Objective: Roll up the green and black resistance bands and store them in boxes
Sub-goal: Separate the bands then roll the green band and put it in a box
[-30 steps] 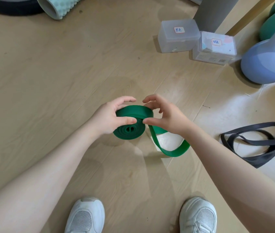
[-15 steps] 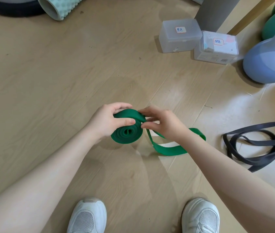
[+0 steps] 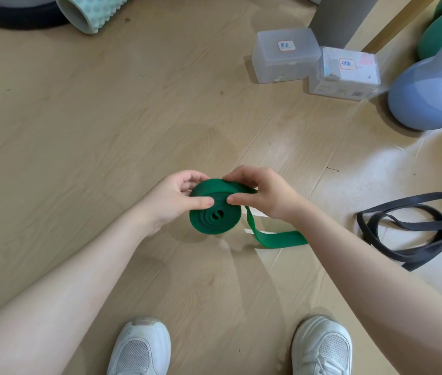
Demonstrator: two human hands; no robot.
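Flat green rubbery band [image 3: 215,215], tight spiral coil

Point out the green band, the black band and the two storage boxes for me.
green band [image 3: 211,217]: head view, rolled coil face.
black band [image 3: 403,226]: head view, loose strand on floor.
left box [image 3: 284,59]: head view, lid.
right box [image 3: 345,74]: head view, lid.

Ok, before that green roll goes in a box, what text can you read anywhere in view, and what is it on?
"黑色" on the label atop the left clear box.
"绿色" on the label atop the right clear box.
Barcode and small print on the right box's front side: too small to read.
No text shows on the green band, the black band, or the shoes.
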